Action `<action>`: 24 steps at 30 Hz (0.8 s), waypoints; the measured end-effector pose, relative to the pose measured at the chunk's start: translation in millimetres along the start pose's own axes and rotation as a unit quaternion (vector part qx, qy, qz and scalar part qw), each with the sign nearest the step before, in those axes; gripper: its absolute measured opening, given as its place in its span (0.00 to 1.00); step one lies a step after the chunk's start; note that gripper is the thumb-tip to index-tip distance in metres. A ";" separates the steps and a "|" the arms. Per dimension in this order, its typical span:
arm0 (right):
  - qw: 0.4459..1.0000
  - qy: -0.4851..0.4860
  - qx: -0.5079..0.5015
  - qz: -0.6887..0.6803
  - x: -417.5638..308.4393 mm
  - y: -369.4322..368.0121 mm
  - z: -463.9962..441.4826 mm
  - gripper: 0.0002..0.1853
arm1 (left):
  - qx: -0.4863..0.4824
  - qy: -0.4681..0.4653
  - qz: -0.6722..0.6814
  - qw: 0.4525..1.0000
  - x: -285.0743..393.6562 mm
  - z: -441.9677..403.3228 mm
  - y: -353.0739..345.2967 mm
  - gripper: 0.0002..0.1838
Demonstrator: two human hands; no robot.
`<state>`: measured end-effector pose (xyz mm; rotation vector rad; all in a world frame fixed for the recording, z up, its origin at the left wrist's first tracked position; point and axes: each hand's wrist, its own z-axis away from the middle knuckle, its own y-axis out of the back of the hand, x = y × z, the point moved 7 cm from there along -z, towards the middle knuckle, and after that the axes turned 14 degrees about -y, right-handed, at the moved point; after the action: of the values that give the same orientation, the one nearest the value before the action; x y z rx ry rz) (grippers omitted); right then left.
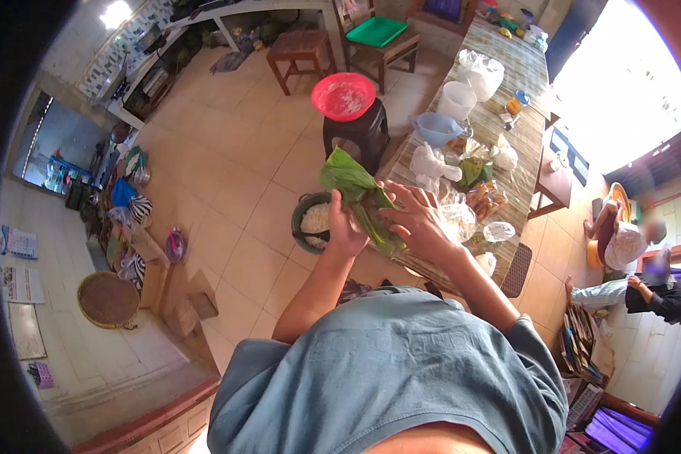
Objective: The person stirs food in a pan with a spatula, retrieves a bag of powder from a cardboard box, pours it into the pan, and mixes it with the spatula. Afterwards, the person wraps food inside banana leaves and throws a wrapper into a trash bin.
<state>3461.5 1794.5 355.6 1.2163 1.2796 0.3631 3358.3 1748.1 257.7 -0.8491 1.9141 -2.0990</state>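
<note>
A green leaf point(349, 175), broad like a banana leaf, is held up in front of my body and partly folded. My left hand point(346, 231) is closed on its lower left side, thumb pointing up along it. Across the leaf's right side lies my right hand point(425, 223), fingers stretched and apart, touching the surface. What is inside the fold, if anything, is hidden. Just left of my left hand, a dark green bucket point(299, 214) contains white, rice-like food point(315, 218) and what looks like a dark scoop.
A long table point(461, 76) on the right bears a blue colander point(436, 127), a white container point(457, 100) and plastic bags. Ahead, a red basin point(343, 96) rests on a dark stool point(356, 136). Two people sit at far right, one in a dark top point(662, 300).
</note>
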 end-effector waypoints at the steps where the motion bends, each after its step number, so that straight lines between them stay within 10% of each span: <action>1: 1.000 0.013 0.001 0.011 0.8 -3.3 -0.1 0.18 | -0.003 0.008 0.000 1.000 -1.3 2.3 -1.2 0.38; 24: 0.954 -0.073 -0.116 -0.266 16.2 -69.9 -36.1 0.09 | 0.101 -0.038 -0.031 0.994 39.7 22.0 33.1 0.33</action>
<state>3408.4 1797.3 295.4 0.6521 1.3362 0.0259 3329.0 1704.5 237.7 -0.9385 1.6237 -2.2157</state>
